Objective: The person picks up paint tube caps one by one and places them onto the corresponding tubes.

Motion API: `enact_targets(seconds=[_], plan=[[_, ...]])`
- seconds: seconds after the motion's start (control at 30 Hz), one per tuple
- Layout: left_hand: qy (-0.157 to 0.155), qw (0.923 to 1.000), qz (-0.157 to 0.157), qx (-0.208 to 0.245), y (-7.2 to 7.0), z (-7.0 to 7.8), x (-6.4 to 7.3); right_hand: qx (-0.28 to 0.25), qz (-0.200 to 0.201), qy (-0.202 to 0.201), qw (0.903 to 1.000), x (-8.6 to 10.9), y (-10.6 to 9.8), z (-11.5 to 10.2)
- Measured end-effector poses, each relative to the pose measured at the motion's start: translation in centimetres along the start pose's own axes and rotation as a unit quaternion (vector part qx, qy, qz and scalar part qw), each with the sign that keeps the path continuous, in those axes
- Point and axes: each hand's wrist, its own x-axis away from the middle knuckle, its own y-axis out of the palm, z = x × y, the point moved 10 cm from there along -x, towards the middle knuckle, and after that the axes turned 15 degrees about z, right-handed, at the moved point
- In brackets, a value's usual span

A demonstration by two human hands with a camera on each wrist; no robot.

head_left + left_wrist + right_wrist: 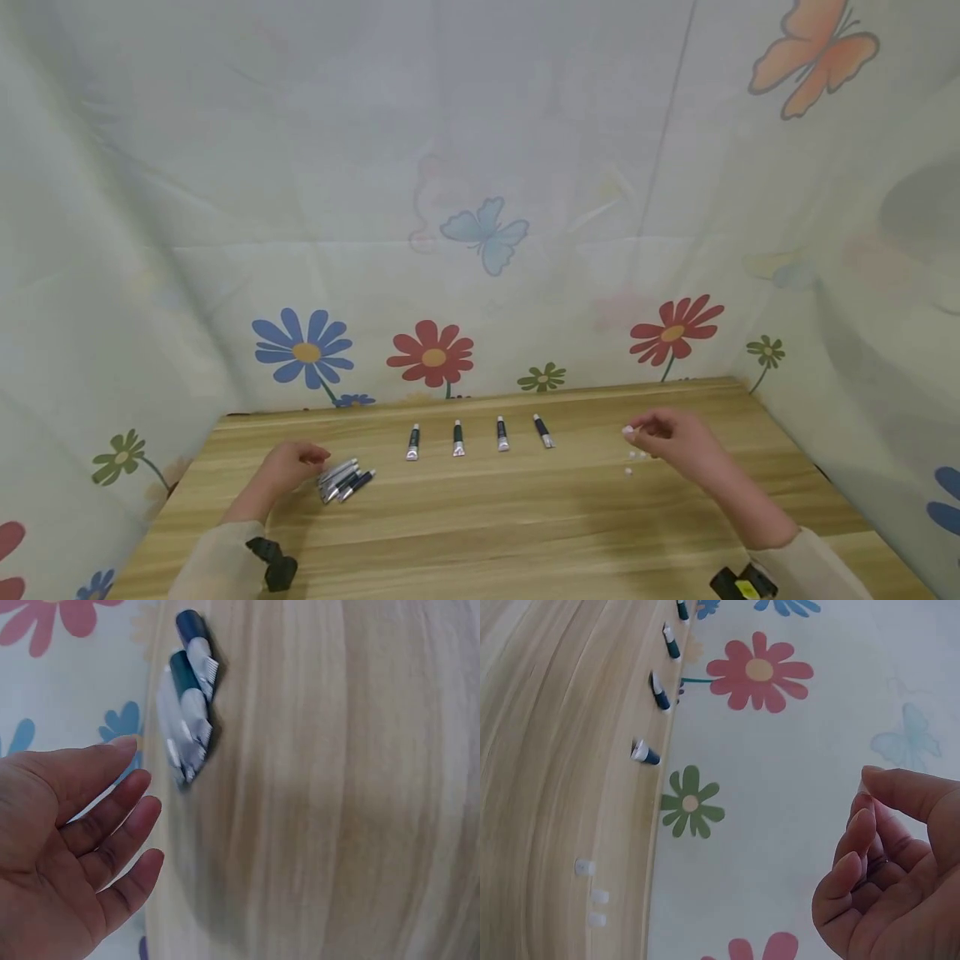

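At the left of the table, my left hand (288,467) hovers beside a pile of small paint tubes (347,480), its fingers loosely bent and holding nothing. In the left wrist view a gap shows between the fingertips and the tubes (187,712), which have silver and dark bodies. On the right, my right hand (675,442) pinches a small white cap (627,430) between thumb and index finger, raised over the table; in the right wrist view the fingers mostly hide it. Three more white caps (598,896) lie on the wood below that hand.
Several dark paint tubes (502,433) lie spaced in a row near the back of the wooden table (480,517), white ends toward the wall. A pale curtain (480,167) printed with flowers and butterflies encloses the back and sides.
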Motion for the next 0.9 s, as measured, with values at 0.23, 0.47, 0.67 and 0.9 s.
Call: enact_targets(seconds=[0.23, 0.47, 0.67, 0.9], plan=[[-0.045, 0.9989, -0.009, 0.008, 1.0, -1.7, -0.2, -0.027, -0.028, 0.009, 0.9992, 0.4, 1.0, -1.2], [-0.025, 0.9996, -0.009, 0.009, 1.3, -1.3, -0.6, -0.040, -0.034, 0.008, 0.9986, 0.6, 1.4, -2.0], [-0.014, 0.9996, -0.024, 0.000, 1.8, -1.0, -0.7, -0.040, -0.034, 0.011, 0.9986, 0.6, 1.6, -2.3], [0.018, 0.9992, -0.029, -0.019, 2.1, -0.3, -0.8, -0.044, -0.034, 0.011, 0.9984, 0.5, 1.7, -2.4]])
